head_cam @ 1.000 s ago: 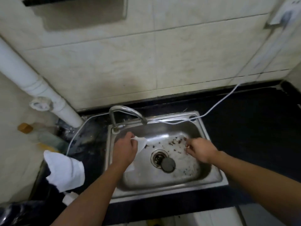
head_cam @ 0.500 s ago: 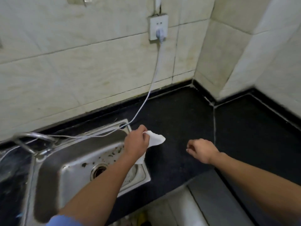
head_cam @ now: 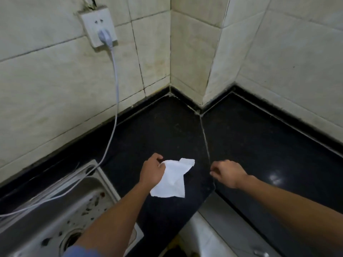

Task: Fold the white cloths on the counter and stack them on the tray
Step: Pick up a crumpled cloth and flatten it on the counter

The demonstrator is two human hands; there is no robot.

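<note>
A small crumpled white cloth (head_cam: 174,178) hangs from my left hand (head_cam: 153,170), which grips its upper left corner over the black counter (head_cam: 167,130). The cloth spreads down and to the right of the hand. My right hand (head_cam: 229,173) hovers to the right of the cloth, apart from it, fingers loosely curled with nothing in them. No tray is in view.
A steel sink (head_cam: 61,210) with dark specks and a drain lies at the lower left. A white cable (head_cam: 115,93) runs from a wall socket (head_cam: 98,28) down across the sink rim. Tiled walls meet in a corner behind the counter; the counter's front edge drops off below the cloth.
My view has swung right from the sink to the counter corner. My left hand has carried the cloth out of the sink and over the counter; it now hangs more spread out.
</note>
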